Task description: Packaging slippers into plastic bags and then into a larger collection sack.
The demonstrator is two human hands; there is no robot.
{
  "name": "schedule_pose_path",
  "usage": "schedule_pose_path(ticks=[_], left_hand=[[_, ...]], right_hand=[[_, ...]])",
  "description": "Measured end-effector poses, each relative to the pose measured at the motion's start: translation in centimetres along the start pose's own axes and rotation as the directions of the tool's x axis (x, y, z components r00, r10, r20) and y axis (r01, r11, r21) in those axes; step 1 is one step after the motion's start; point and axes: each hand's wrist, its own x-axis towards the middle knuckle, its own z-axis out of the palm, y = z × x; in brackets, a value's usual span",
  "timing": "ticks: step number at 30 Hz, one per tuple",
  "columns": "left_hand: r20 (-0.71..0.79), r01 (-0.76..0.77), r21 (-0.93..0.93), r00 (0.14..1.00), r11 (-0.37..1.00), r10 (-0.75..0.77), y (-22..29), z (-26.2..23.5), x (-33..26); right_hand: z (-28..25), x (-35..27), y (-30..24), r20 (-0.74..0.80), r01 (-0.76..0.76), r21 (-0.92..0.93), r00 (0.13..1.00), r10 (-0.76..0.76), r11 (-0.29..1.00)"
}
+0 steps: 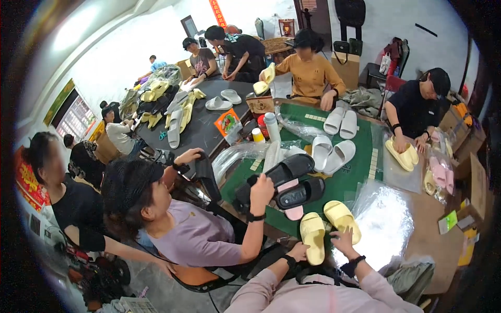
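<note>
Two pale yellow slide slippers lie side by side at the near edge of the green mat (282,219). My left hand (299,252) grips the heel side of the left yellow slipper (313,235), which sits in front of me. On the right yellow slipper (338,213), my right hand (344,243) holds the heel end, with its fingertips along the side. Some of my fingers are hidden behind the soles. Just beyond, black slippers (300,194) rest on the table over a pink slipper (294,213).
Clear plastic bags (378,219) lie to my right. White slippers (342,157) stand farther back on the mat. At my left, a seated co-worker (182,224) handles black slippers. Across the table, another person (417,112) holds a yellow slipper (401,154). A white bottle (271,127) stands behind.
</note>
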Motion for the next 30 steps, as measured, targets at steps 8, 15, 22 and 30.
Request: schedule_pose_path(ticks=[8, 15, 22, 30], left_hand=[[0.047, 0.044, 0.207, 0.997, 0.977, -0.055, 1.4, -0.8, -1.2], [0.027, 0.071, 0.275, 0.996, 0.959, -0.081, 1.2, -1.1, 0.0], [0.024, -0.086, 0.14, 0.996, 0.986, 0.083, 2.5, 3.2, -2.7], [0.333, -0.519, 0.285, 0.842, 0.806, 0.425, 3.1, 12.8, -1.8]], right_hand=[[4.3, 5.8, 0.7, -0.041, 0.011, -0.119, 0.999, -0.016, 0.993], [6.4, 4.6, 2.6, 0.025, 0.036, 0.209, 0.999, -0.042, 0.977], [3.2, 4.5, -1.8, 0.016, 0.057, -0.231, 0.998, -0.055, 0.971], [-6.7, 0.1, -3.3, -0.627, 0.239, -0.148, 0.728, -0.277, 0.96]])
